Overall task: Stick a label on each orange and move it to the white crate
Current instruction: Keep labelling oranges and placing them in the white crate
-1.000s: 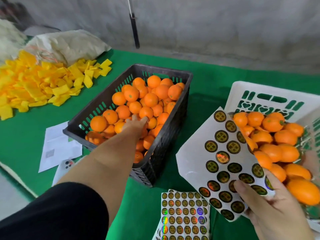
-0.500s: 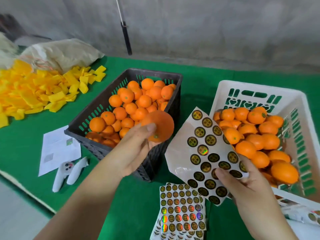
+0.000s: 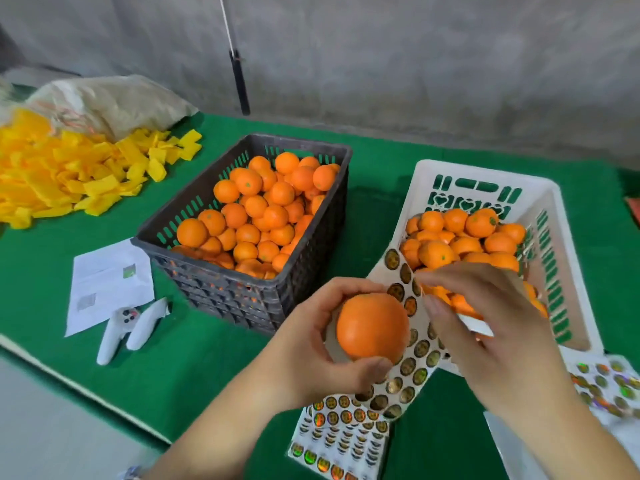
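This looks like a small fruit-packing workroom rather than a home or a shop. A bare grey concrete wall (image 3: 415, 64) backs a table (image 3: 381, 161) draped in green cloth. On it stand a black plastic crate (image 3: 214, 271) heaped with oranges and a white crate (image 3: 554, 216) partly filled with more. Sheets of round, shiny stickers (image 3: 343, 431) lie at the near edge (several stacked). A heap of yellow wrappers (image 3: 69, 174) and a woven sack (image 3: 114, 102) sit at the far left, beside a printed paper (image 3: 107, 282).
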Demonstrator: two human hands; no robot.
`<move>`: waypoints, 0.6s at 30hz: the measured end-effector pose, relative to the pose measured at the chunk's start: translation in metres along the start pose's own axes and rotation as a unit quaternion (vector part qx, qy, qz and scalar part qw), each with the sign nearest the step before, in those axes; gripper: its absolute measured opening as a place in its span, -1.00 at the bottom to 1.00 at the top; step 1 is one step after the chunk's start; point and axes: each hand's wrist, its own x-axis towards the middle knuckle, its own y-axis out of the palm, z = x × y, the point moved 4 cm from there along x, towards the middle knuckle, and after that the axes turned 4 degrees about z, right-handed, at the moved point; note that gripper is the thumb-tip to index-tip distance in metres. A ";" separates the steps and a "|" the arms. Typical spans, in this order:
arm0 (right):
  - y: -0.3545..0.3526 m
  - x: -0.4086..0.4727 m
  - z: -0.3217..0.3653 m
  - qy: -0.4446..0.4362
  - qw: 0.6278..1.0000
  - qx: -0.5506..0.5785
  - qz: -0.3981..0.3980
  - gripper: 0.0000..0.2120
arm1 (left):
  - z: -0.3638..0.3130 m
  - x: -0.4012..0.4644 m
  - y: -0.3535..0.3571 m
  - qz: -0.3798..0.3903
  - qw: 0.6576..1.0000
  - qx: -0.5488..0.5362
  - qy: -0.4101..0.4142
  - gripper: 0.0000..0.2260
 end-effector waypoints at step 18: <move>-0.001 0.022 -0.015 0.085 0.947 0.276 0.140 -0.88 | -0.013 -0.010 0.008 0.103 0.994 -0.018 0.045 -0.22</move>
